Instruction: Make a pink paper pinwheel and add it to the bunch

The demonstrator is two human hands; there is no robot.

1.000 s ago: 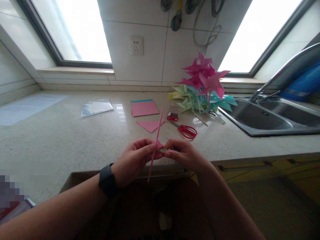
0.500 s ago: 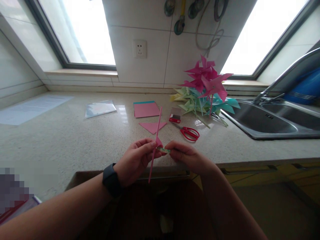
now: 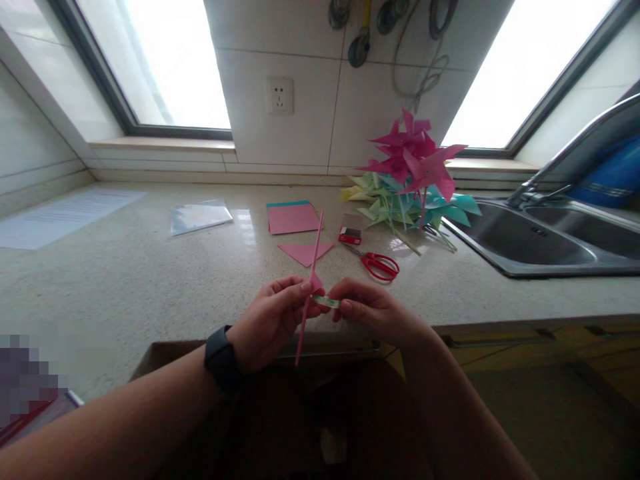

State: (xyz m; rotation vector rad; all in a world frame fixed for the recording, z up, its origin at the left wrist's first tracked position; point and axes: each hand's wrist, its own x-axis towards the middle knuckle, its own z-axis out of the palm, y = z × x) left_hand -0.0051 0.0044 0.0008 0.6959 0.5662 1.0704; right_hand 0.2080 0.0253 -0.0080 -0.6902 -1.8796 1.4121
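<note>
- Head view: the left hand (image 3: pixel 273 310), with a dark-banded watch (image 3: pixel 223 360) at its wrist, pinches a slender pink stick (image 3: pixel 317 243) between thumb and fingers, together with a small folded piece of pink paper (image 3: pixel 316 283).
- The stick slants upright in front of the tabletop's (image 3: pixel 200 280) near edge, much as it did half a second ago.
- The right hand (image 3: pixel 370 310) has its fingers curled at the outer end of a small pale strip with green marks (image 3: pixel 325 302); whether they grip it, I cannot tell.
- A second ago those fingers covered more of this strip; now more of it shows between the hands.
- Lying where they were half a second ago: the flat pink paper triangle (image 3: pixel 303 253), the stacked pink square sheets with a teal edge (image 3: pixel 293 219), the red-handled metal scissors (image 3: pixel 365 259) and the small red box (image 3: pixel 350 236).
</note>
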